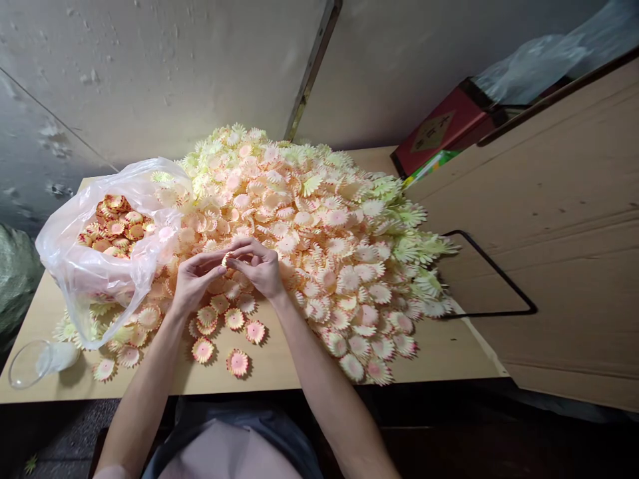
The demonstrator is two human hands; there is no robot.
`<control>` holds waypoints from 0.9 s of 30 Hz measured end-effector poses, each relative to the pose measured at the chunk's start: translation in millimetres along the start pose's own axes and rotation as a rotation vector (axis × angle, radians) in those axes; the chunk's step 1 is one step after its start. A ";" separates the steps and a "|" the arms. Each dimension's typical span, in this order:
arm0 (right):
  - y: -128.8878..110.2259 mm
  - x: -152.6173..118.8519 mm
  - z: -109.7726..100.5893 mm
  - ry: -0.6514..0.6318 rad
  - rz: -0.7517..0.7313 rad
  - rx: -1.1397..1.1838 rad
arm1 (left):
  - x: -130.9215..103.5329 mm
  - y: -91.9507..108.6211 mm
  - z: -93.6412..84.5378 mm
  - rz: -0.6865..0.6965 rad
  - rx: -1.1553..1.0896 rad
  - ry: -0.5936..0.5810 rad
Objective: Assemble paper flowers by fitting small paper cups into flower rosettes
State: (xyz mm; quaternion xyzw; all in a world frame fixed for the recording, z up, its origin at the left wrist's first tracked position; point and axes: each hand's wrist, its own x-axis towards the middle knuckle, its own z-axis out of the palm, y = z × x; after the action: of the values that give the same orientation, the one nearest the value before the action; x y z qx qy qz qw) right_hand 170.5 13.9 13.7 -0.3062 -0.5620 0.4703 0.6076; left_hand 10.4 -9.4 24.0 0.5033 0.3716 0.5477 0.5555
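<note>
My left hand point(194, 276) and my right hand point(259, 267) meet over the front of a large heap of artificial flower petals point(299, 219). Between their fingertips is one small pale-yellow petal piece point(226, 259), seen edge-on; both hands are closed on it. Below them, several loose round petal pieces with pink centres and red-tipped fringes, such as this flower disc point(237, 362), lie on the table. Left of my left hand stands an open white plastic bag point(164, 256), with darker red-edged flower pieces point(117, 226) inside.
A clear cup point(37, 364) lies on its side at the table's point(279, 366) front left. On the right, a cardboard sheet point(559, 266) with a black metal frame point(504, 273) leans by the heap. Behind it sits a red box point(442, 130). A wall point(200, 73) bounds the back.
</note>
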 end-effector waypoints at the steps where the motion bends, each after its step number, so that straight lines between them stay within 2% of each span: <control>1: -0.7 -0.3 0.5 -0.011 -0.016 -0.019 | 0.1 -0.6 -0.7 -0.001 -0.005 0.014; 4: -3.1 -1.1 1.7 -0.016 -0.025 -0.055 | 0.5 -1.1 -2.0 0.002 0.001 0.035; 11: -4.7 0.5 -0.3 0.055 0.156 0.120 | -0.5 1.1 0.3 -0.014 0.058 0.031; 17: -4.2 -0.7 -3.5 0.159 0.245 0.149 | 0.1 2.0 0.6 0.031 0.071 0.052; 24: -7.9 0.3 -6.6 -0.036 0.287 0.230 | 1.9 3.3 -1.3 0.045 0.117 0.026; 27: -8.3 0.6 -7.1 -0.073 0.346 0.256 | 1.9 4.2 -1.3 0.052 0.165 0.026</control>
State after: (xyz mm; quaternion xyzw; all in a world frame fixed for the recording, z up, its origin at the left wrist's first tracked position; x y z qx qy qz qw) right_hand 179.2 12.4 20.2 -0.3013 -0.4585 0.6460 0.5307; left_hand 8.4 -7.8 28.1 0.5497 0.4094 0.5361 0.4928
